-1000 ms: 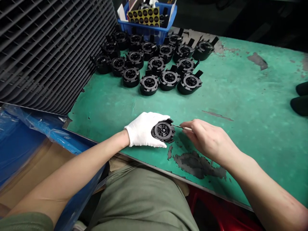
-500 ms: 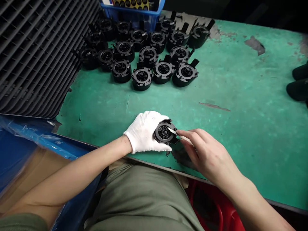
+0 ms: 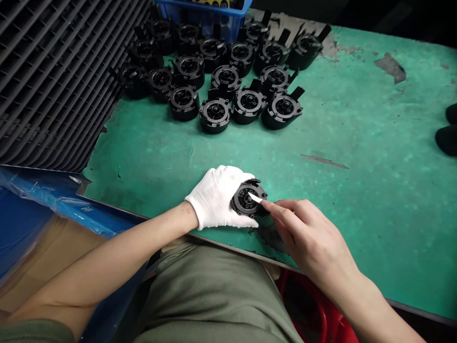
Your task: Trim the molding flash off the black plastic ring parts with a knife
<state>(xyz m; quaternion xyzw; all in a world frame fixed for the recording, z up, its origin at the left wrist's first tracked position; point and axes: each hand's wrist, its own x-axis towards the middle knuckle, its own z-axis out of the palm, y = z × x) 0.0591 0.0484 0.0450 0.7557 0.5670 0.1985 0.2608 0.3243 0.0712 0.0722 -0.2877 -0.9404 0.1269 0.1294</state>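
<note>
In a white glove, my left hand (image 3: 219,197) is wrapped round a round black plastic housing (image 3: 240,204) near the table's front edge. The housing's ringed face, with a hub and ribs inside, is turned up. My bare right hand (image 3: 307,233) grips a small knife (image 3: 256,197) between thumb and fingers. Its short, pale, pointed blade reaches over the inner part of the housing's face, with the tip close to the hub. Whether the tip touches the plastic I cannot tell. My fingers hide the handle.
Several similar black housings (image 3: 216,112) stand in rows at the back of the green table (image 3: 357,200). A blue bin (image 3: 232,26) stands behind them. Black grille panels (image 3: 64,81) rise at the left. Two dark cylindrical things (image 3: 447,139) lie at the right edge.
The knife tip has shifted slightly over the housing's face, and my right hand has turned a little with it. My left hand keeps its hold. The whole view has shifted slightly.
</note>
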